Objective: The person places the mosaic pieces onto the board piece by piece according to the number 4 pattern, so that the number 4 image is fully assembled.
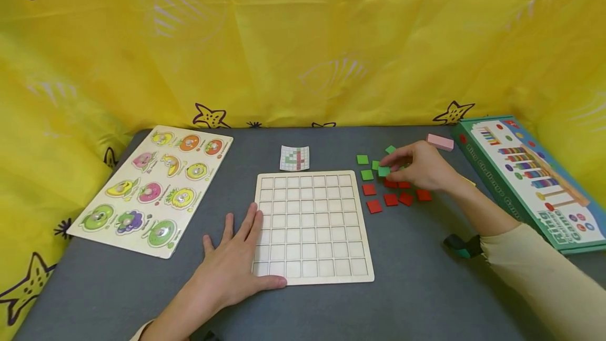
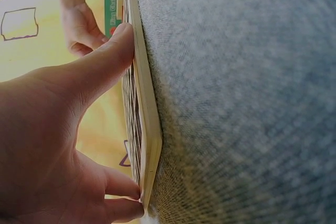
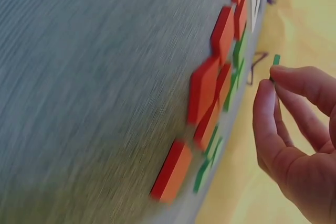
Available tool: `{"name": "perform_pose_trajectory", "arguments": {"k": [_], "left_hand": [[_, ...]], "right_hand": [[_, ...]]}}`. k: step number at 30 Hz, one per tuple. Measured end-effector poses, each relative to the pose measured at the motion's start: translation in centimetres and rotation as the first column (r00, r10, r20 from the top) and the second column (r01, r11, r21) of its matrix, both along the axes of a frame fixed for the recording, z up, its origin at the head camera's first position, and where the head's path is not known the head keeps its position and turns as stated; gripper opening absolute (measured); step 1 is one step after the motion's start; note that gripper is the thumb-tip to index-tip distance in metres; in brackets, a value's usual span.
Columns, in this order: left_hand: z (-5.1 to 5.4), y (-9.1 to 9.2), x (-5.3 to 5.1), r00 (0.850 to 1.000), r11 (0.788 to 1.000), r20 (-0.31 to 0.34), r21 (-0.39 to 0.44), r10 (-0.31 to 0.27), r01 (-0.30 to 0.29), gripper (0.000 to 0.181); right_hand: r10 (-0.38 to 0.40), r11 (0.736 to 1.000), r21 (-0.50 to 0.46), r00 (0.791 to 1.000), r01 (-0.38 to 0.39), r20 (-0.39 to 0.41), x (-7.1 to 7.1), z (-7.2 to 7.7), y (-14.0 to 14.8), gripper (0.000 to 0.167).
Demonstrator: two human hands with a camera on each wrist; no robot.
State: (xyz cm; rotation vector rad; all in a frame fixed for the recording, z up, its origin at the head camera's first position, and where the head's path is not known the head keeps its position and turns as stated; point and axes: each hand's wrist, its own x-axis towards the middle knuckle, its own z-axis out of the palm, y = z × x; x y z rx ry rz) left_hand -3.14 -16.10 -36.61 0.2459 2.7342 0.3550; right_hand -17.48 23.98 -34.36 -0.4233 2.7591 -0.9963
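A pale wooden grid board (image 1: pixel 303 221) lies flat on the table with bare squares. My left hand (image 1: pixel 232 264) rests along its left edge, fingers spread and straight, the thumb on the front left corner; the left wrist view shows the thumb (image 2: pixel 113 51) touching the rim. Between thumb and fingertips my right hand (image 1: pixel 418 164) pinches a small green square tile (image 3: pixel 276 60), raised above the table. Beneath and beside that hand lie several red square tiles (image 1: pixel 374 206) and several green ones (image 1: pixel 362 159).
Behind the board lies a small pattern card (image 1: pixel 294 158) with coloured squares. A fruit puzzle board (image 1: pixel 182 214) is at the left. On the right stand a green game box (image 1: pixel 530 178) and a pink block (image 1: pixel 440 142). A yellow curtain (image 1: pixel 284 57) hangs behind the table.
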Motion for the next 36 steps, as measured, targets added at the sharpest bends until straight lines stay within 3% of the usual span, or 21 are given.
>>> {"name": "perform_pose_trajectory", "arguments": {"k": [19,30,36], "left_hand": [[0.0,0.0,0.0,1.0,1.0,-0.01,0.008,-0.002,0.002,0.141],[0.0,0.0,0.0,1.0,1.0,-0.014,0.009,-0.002,0.002,0.14],[0.0,0.0,0.0,1.0,1.0,-0.018,0.006,-0.003,0.004,0.14]], "right_hand": [[0.029,0.996,-0.086,0.996,-0.021,0.088,-0.6,-0.4,-6.5,0.025],[0.013,0.995,-0.104,0.986,0.005,0.168,-1.2,-0.6,-9.0,0.026],[0.042,0.992,-0.123,0.983,-0.02,0.181,-1.5,-0.8,-10.1,0.025]]}}
